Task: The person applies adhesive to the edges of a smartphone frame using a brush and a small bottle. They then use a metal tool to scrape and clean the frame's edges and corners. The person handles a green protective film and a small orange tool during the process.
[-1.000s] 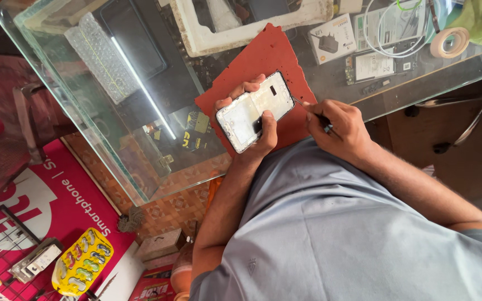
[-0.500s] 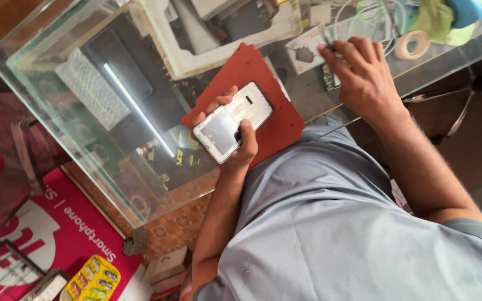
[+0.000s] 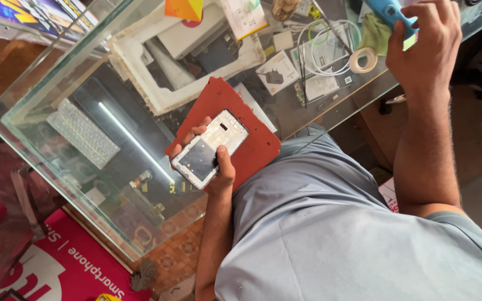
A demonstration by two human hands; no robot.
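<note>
In the head view, the left hand (image 3: pixel 210 161) gripped an opened phone (image 3: pixel 209 148) by its edges, thumb laid across the lower part, holding it face-up over a red work mat (image 3: pixel 252 120) on the glass counter (image 3: pixel 73 167). The phone's back was off and its pale inner frame showed. The right hand (image 3: pixel 425 47) was stretched well away to the far side of the counter, fingers closed around a blue tool (image 3: pixel 390 12) near a roll of tape (image 3: pixel 363 59) and a coil of white cable (image 3: pixel 322 50); a green cloth (image 3: pixel 375 34) lay just beside.

Judged from this, the step in hand was fetching a tool while the phone was kept steady on the mat. The next move would call for bringing the blue tool across to the phone without disturbing the left hand's hold, and for meeting the open frame at the right spot; which spot could not be told
</note>
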